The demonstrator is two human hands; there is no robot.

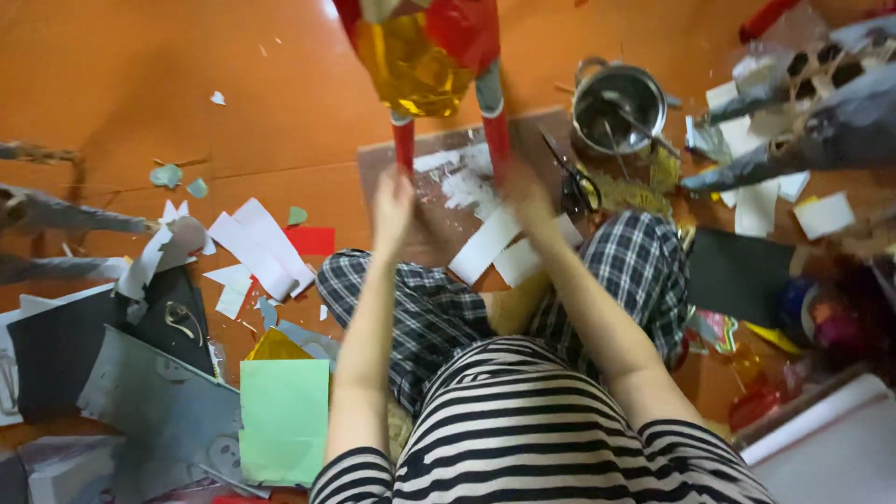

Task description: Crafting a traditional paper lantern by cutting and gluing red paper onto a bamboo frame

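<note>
**Both hands on the legs of a lantern frame, with clutter all round**

Head view. What worries me first is the frame itself. I hold the red and gold lantern figure [425,56] up by its two thin red legs, and it stands over my lap above the brown cardboard sheet [448,168]. Its body looks wide and its legs narrow, so I judge that a loose or uneven hold could let it tip or twist, and the gold cellophane could crease or tear. A hard squeeze might bend a leg. Just beside my right hand lie black-handled scissors [574,182], and past them a small metal pot [618,107] with a tool standing in it; a careless sweep of my forearm could knock either. White paper strips [499,245] rest on my checked trousers and could slide off if I shift my knees.

Now the grip. My left hand [392,207] is raised and closed round the lower end of the left leg, fingers wrapped, though blur hides how tightly. My right hand [525,201] sits at the foot of the right leg; it is smeared by motion, and it appears closed on the leg, but I cannot tell for sure.

On the orange floor [140,75] to my left lie a light green sheet [283,420], grey card and white scraps, well apart from both hands.
</note>
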